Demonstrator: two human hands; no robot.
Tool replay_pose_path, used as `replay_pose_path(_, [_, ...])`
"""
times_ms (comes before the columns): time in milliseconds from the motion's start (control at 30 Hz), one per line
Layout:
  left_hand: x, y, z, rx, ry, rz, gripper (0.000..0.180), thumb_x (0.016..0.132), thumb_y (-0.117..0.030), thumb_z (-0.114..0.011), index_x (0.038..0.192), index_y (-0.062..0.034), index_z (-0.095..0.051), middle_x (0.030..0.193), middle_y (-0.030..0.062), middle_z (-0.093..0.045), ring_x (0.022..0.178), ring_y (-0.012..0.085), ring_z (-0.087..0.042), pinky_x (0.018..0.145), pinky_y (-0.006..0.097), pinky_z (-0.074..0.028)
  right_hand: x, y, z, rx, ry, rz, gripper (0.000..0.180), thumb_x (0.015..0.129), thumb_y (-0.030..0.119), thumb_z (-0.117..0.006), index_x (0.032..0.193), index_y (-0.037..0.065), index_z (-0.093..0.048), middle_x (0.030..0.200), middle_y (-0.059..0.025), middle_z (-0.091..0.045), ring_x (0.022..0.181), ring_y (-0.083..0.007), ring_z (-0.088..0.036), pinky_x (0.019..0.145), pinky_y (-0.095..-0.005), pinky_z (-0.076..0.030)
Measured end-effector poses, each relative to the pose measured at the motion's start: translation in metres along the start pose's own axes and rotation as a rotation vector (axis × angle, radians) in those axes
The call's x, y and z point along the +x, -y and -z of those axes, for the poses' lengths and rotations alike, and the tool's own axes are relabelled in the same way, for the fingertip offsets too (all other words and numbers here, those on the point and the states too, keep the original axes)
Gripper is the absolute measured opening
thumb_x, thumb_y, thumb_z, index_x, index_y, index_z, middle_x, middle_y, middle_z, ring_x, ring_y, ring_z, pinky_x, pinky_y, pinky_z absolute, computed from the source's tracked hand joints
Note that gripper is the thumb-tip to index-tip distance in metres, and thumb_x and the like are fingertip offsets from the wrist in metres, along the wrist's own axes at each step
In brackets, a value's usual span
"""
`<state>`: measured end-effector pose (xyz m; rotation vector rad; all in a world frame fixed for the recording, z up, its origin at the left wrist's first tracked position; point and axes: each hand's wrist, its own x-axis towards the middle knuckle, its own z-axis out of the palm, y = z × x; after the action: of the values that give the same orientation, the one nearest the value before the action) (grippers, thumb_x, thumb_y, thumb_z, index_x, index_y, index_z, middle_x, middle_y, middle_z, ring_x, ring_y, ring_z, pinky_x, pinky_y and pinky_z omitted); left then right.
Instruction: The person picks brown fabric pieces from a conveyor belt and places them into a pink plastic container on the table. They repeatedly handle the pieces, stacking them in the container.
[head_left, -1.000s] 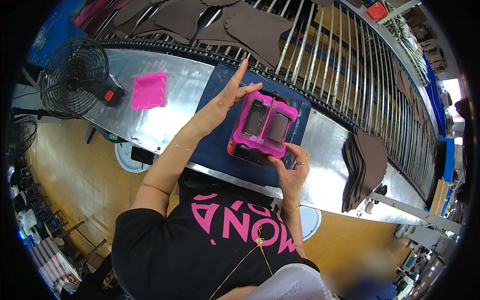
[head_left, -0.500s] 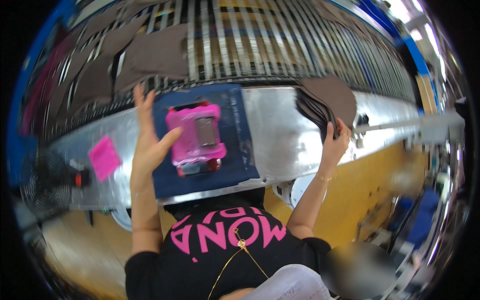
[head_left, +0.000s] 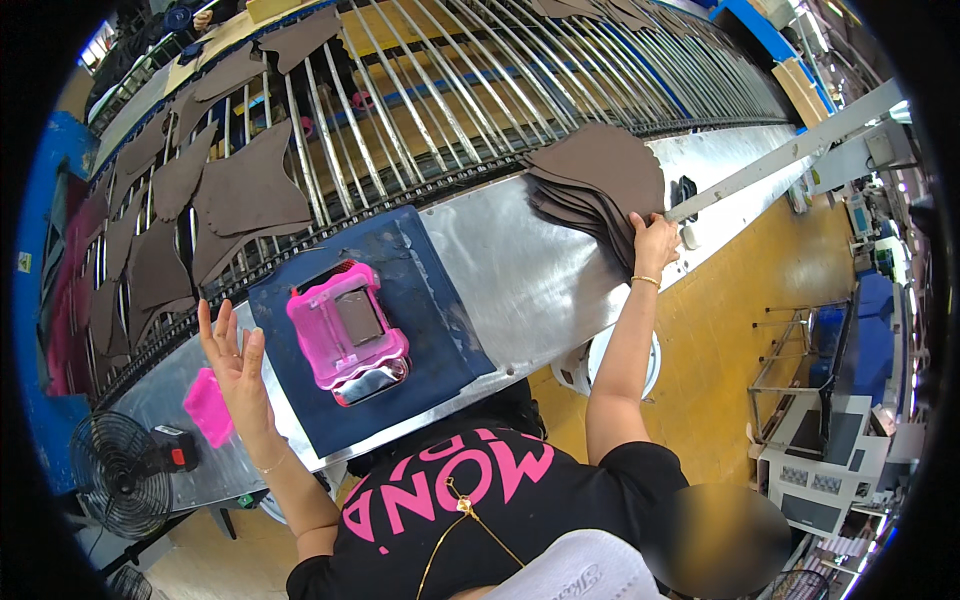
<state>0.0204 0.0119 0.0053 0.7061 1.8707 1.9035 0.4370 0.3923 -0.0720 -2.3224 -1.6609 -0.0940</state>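
My left hand point(head_left: 236, 375) is raised with fingers stretched apart and nothing in it, left of a dark blue mat point(head_left: 430, 300). On that mat lies a pink plastic frame-like holder point(head_left: 325, 340) with red and shiny silver edges; a small brown rectangle point(head_left: 358, 315) shows in its middle. My right hand point(head_left: 655, 245) grips the lower right edge of a fanned stack of brown flat cut pieces point(head_left: 605, 165), thumb and fingers at the rim. The stack rests on the metal table point(head_left: 500, 240); some fingertips are hidden.
Beyond the table runs a rack of metal bars point(head_left: 400, 120) carrying several brown cut pieces point(head_left: 245, 185). A pink cloth-like piece point(head_left: 208, 405) and a black fan point(head_left: 120, 470) are at left. A pale metal bar point(head_left: 780, 160) slants in from the right, past the stack.
The view has turned and sharpened. My left hand has moved away from the pink holder, further left. My right hand stays at the stack's edge.
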Motion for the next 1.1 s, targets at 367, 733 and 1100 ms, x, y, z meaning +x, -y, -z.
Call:
replay_pose_path(367, [-0.002,0.007,0.025,-0.053,-0.181,-0.117,0.012,0.088,-0.01,-0.062,0.085,-0.0001,-0.058,0.075,0.0054,-0.059,0.067,0.0119,-0.054,0.064,0.025,-0.044,0.015,0.0,0.003,-0.208,-0.14,0.09,0.051,0.062,0.053,-0.077,0.095,0.015,-0.069,0.098,-0.0147,-0.061,0.086,-0.033,-0.062,0.071,-0.0424,-0.053])
replay_pose_path(733, [-0.008,0.01,0.027,0.072,-0.172,-0.191,0.035,0.097,-0.031,-0.049,0.077,-0.0028,-0.052,0.062,0.0006,-0.05,0.059,0.0067,-0.047,0.056,0.021,-0.038,0.044,-0.015,-0.016,-0.012,0.059,0.195,0.055,0.07,0.044,-0.075,0.098,-0.002,-0.067,0.094,-0.0218,-0.067,0.09,-0.0366,-0.064,0.079,-0.0435,-0.05])
replay_pose_path(1100, [-0.005,0.009,0.029,0.145,-0.304,-0.193,0.024,0.09,-0.024,-0.061,0.09,-0.0022,-0.069,0.099,0.0053,-0.061,0.086,0.0124,-0.056,0.072,0.022,-0.043,0.056,-0.023,-0.017,-0.006,0.126,0.168,0.067,0.07,0.051,-0.072,0.103,-0.007,-0.064,0.101,-0.0254,-0.064,0.096,-0.0392,-0.061,0.086,-0.0429,-0.047])
